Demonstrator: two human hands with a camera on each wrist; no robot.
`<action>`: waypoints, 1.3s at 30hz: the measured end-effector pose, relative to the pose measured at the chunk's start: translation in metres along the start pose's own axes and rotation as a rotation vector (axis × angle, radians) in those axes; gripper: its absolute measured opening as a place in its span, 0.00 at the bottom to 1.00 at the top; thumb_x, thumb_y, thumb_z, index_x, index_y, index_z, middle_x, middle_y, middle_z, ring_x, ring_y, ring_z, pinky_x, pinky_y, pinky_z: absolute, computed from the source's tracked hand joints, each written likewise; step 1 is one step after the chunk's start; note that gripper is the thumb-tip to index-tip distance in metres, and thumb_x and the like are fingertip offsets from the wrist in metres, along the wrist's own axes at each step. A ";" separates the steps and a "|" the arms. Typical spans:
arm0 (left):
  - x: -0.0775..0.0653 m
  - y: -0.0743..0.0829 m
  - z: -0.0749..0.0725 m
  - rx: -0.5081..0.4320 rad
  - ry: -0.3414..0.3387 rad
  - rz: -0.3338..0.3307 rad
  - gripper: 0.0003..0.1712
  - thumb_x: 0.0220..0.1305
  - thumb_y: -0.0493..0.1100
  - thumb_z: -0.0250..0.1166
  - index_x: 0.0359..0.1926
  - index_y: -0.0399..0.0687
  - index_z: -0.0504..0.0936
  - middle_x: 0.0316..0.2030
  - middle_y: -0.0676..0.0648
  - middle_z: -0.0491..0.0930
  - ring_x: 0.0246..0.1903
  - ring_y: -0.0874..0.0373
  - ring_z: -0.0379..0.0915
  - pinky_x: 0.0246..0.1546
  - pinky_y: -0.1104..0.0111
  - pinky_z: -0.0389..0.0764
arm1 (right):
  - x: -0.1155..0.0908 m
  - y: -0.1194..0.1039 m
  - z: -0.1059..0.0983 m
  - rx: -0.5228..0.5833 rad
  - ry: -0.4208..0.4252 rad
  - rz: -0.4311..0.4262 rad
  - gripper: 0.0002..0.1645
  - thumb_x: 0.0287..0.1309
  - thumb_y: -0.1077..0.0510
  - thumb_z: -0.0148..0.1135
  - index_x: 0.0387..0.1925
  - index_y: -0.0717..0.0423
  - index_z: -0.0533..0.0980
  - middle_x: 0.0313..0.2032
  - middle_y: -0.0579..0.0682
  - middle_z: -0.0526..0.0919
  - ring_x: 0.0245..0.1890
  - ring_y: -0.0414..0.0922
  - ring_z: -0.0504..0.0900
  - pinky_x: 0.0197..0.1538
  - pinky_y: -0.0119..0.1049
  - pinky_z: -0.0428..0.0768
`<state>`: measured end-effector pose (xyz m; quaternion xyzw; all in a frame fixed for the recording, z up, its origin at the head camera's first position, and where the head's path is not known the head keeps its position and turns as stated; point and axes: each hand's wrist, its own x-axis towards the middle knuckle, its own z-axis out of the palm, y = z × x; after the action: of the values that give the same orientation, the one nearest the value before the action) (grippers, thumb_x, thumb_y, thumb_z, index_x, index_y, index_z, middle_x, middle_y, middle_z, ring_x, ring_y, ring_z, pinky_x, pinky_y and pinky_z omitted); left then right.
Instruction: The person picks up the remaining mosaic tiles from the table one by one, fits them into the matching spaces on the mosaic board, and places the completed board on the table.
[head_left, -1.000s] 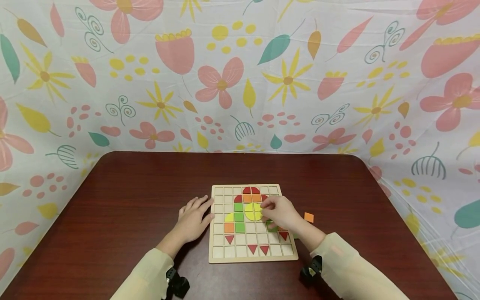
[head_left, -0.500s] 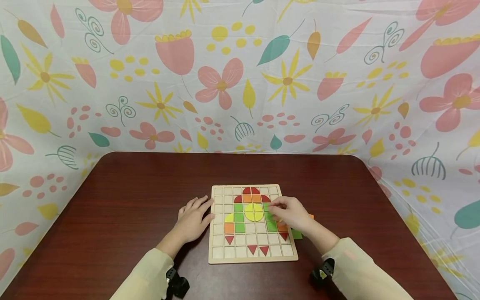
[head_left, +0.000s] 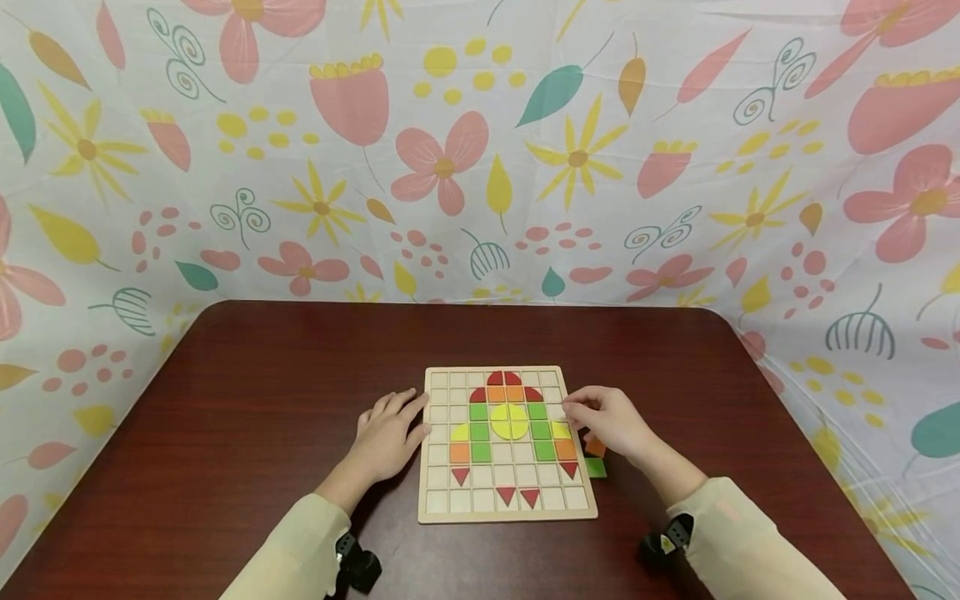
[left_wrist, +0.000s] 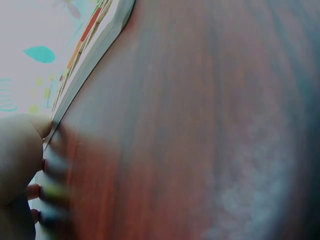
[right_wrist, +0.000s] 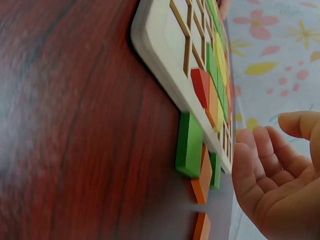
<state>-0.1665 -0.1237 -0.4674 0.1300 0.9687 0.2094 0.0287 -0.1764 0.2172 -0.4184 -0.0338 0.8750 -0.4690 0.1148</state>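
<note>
A pale wooden grid board lies on the table, partly filled with coloured pieces. Yellow quarter-rounds form a circle in its middle, flanked by columns of green squares. Red rounded pieces and orange squares top the pattern, and red triangles sit lower down. My left hand rests beside the board's left edge, fingers extended and touching it. Off the right edge, my right hand hovers with loosely bent fingers; in the right wrist view its thumb stands apart and nothing is held.
Loose pieces lie right of the board: a green block against its edge, an orange block, another green piece and a second orange block. A dark wooden table meets a flower-patterned cloth behind.
My right hand has moved rightward from over the board to beyond its right edge, uncovering the right green column with its full set of squares. The left hand has stayed put.
</note>
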 end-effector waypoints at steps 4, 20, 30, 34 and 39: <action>0.001 -0.001 0.000 0.013 0.001 -0.002 0.30 0.70 0.58 0.50 0.70 0.59 0.62 0.70 0.46 0.59 0.69 0.41 0.52 0.60 0.41 0.59 | 0.000 0.003 -0.007 -0.010 0.016 0.006 0.20 0.64 0.53 0.57 0.48 0.65 0.77 0.38 0.60 0.83 0.36 0.50 0.83 0.33 0.41 0.82; 0.001 0.003 0.000 0.034 0.007 -0.019 0.30 0.71 0.57 0.49 0.70 0.59 0.61 0.69 0.46 0.60 0.67 0.42 0.54 0.58 0.41 0.59 | 0.005 0.021 -0.024 -0.230 0.047 -0.036 0.17 0.58 0.54 0.64 0.45 0.61 0.80 0.36 0.53 0.83 0.31 0.43 0.78 0.31 0.33 0.75; 0.001 0.005 -0.002 0.019 -0.006 -0.022 0.29 0.71 0.56 0.49 0.70 0.58 0.62 0.69 0.45 0.59 0.68 0.40 0.53 0.59 0.41 0.58 | 0.012 0.024 -0.022 -0.391 0.009 -0.116 0.17 0.50 0.57 0.69 0.42 0.60 0.80 0.36 0.53 0.82 0.35 0.44 0.77 0.35 0.35 0.75; 0.000 0.006 -0.003 0.022 -0.014 -0.028 0.30 0.71 0.56 0.49 0.71 0.58 0.61 0.69 0.45 0.59 0.68 0.40 0.52 0.59 0.41 0.58 | 0.013 0.023 -0.021 -0.454 -0.020 -0.124 0.17 0.51 0.57 0.69 0.44 0.60 0.81 0.39 0.55 0.80 0.38 0.47 0.77 0.38 0.38 0.76; 0.001 0.006 -0.002 0.017 -0.024 -0.031 0.30 0.72 0.57 0.48 0.71 0.59 0.60 0.70 0.46 0.58 0.69 0.40 0.51 0.60 0.40 0.57 | 0.015 0.024 -0.020 -0.493 -0.032 -0.122 0.17 0.52 0.57 0.68 0.43 0.60 0.82 0.40 0.56 0.79 0.38 0.48 0.76 0.38 0.39 0.76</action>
<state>-0.1660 -0.1189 -0.4633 0.1175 0.9720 0.1991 0.0423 -0.1941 0.2443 -0.4302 -0.1212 0.9573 -0.2469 0.0884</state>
